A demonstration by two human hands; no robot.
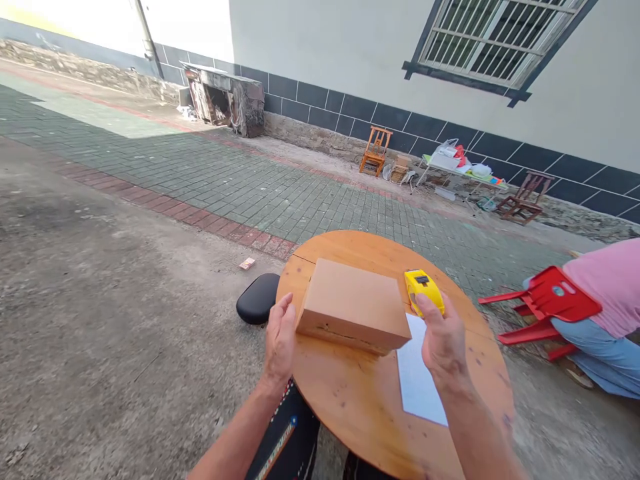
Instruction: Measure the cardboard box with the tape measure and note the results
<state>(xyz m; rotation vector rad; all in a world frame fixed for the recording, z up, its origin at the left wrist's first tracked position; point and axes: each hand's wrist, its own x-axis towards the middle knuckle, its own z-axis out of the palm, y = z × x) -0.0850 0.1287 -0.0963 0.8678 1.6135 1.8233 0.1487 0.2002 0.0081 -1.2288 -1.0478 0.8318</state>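
Note:
A closed brown cardboard box (357, 300) lies on a round wooden table (350, 400). Beside the box's left end is my left hand (281, 337), its fingers extended and nothing in its grasp; whether it touches the cardboard I cannot tell. My right hand (444, 333) grips a yellow tape measure (425, 290) above the table, to the right of the box. No blade shows drawn out of the tape measure. Under and beside my right hand lies a white sheet of paper (420, 387), partly covered by the hand and forearm.
A black stool seat (257, 299) stands at the table's left edge. To the right, a person in a pink shirt (605, 280) sits by a red plastic chair (560, 300). Along the wall are a wooden chair (376, 150), a loaded folding table (463, 170) and a dark chair (527, 195).

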